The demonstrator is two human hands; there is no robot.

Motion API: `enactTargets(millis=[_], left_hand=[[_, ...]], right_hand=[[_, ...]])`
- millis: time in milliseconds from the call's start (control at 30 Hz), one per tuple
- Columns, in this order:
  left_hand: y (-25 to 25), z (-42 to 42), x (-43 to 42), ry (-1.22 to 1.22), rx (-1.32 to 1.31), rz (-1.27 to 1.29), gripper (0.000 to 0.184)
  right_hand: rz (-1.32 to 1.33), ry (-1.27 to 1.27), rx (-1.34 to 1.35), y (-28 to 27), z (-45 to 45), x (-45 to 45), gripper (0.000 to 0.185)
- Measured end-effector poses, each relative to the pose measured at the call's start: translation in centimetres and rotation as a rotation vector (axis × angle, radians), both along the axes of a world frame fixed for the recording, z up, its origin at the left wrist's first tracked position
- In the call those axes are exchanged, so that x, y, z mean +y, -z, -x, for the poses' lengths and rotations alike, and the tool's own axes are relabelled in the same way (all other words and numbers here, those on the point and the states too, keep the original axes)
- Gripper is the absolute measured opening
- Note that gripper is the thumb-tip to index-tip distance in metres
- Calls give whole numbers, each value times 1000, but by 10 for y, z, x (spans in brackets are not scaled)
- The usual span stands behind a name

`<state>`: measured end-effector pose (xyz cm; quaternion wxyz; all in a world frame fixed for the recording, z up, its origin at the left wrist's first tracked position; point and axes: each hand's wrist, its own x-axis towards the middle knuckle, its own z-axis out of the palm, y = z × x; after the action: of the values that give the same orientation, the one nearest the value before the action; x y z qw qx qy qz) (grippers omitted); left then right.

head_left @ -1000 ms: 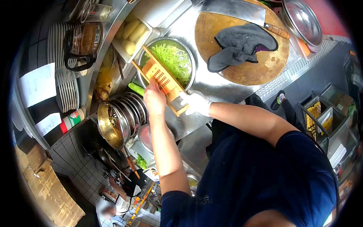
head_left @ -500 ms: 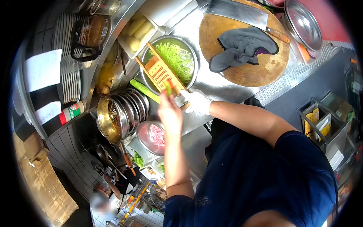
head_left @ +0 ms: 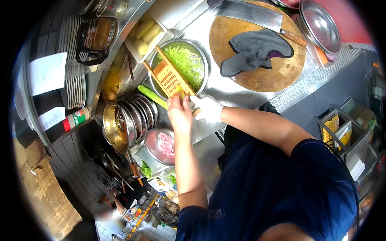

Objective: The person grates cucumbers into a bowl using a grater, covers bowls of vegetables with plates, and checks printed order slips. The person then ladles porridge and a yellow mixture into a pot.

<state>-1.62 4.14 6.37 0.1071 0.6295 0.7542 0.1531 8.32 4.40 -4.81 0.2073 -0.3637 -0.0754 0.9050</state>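
A wooden grater (head_left: pixel 168 78) with an orange perforated face slants across a steel bowl (head_left: pixel 206 66) of shredded green vegetable (head_left: pixel 183 62). My bare left hand (head_left: pixel 179 110) is closed on a short green vegetable piece (head_left: pixel 180 91), pressed against the grater's lower part; the fingers partly cover the piece. In a white glove, my right hand (head_left: pixel 209 109) grips the grater's near end at the bowl's edge. A long, light-green vegetable stalk (head_left: pixel 151 94) lies on the steel counter beside the bowl, left of my left hand.
A round chopping board (head_left: pixel 277 78) bears a cleaver (head_left: pixel 253 14) and a grey cloth (head_left: pixel 259 50). Peeled vegetables (head_left: pixel 146 34) sit in a white tub. Left are stacked steel pans (head_left: pixel 138 112) and a bowl of pink meat (head_left: pixel 165 142). Another person (head_left: pixel 116 201) works at lower left.
My left hand has drawn slightly down the grater, toward me, and its fingers show more sharply. The grater and right hand hold nearly the same place. The view has shifted slightly.
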Motion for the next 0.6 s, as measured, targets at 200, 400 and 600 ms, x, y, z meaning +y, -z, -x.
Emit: enactTargets(millis=[200,400,600], left_hand=[[7,15,0,209,61,-40,26],[11,11,8,218,100,-45,22],[17,17,34,94,87,-4,20]], right_hand=[[33,16,-25,-1,2,0,52],[13,36,-28,-11,-4,1,53],[7,-11,-93,-23,-10,5,57]])
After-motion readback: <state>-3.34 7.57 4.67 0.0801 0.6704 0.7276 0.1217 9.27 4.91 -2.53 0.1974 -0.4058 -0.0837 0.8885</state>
